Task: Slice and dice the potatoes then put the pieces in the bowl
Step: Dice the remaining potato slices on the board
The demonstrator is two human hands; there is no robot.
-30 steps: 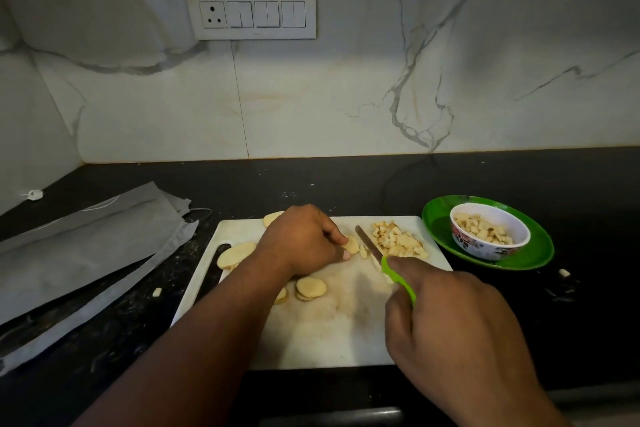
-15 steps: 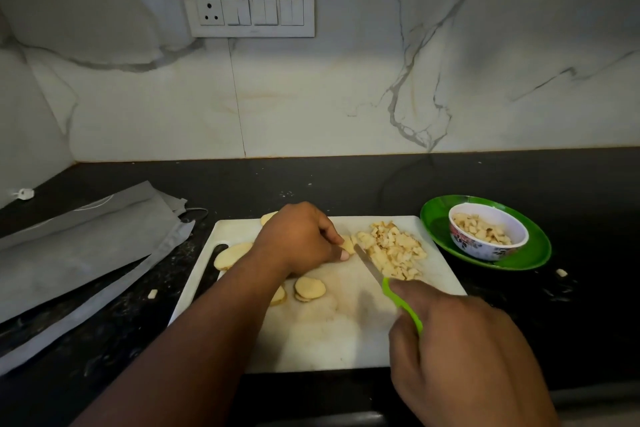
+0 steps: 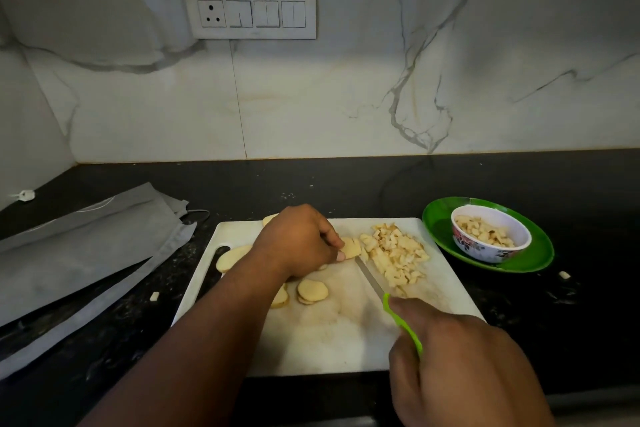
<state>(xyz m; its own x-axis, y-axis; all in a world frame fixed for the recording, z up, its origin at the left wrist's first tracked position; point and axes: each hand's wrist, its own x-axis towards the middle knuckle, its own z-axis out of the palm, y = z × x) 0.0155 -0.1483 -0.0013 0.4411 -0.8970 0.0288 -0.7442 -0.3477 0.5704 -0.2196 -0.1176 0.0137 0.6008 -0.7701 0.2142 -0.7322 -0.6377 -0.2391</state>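
On the white cutting board (image 3: 332, 340), my left hand (image 3: 298, 241) pinches a stack of potato slices (image 3: 351, 248) with curled fingertips. My right hand (image 3: 460, 367) grips the green-handled knife (image 3: 388, 298); its blade lies against the board just right of that stack. A heap of diced potato (image 3: 394, 255) sits at the board's far right. Uncut round slices (image 3: 311, 289) lie near the board's middle, and more slices (image 3: 230, 255) at its left edge. The patterned bowl (image 3: 490, 234) holds diced pieces and stands on a green plate (image 3: 446, 229) to the right.
Folded grey cloth (image 3: 86, 253) covers the black counter on the left. Stray potato bits lie on the counter: a potato bit (image 3: 154, 295) left of the board and another potato bit (image 3: 564, 274) right of the plate. A switch panel (image 3: 249, 13) is on the marble wall.
The knife blade has come down beside the held stack, and the diced heap has grown and spread. My left hand stays on the slices.
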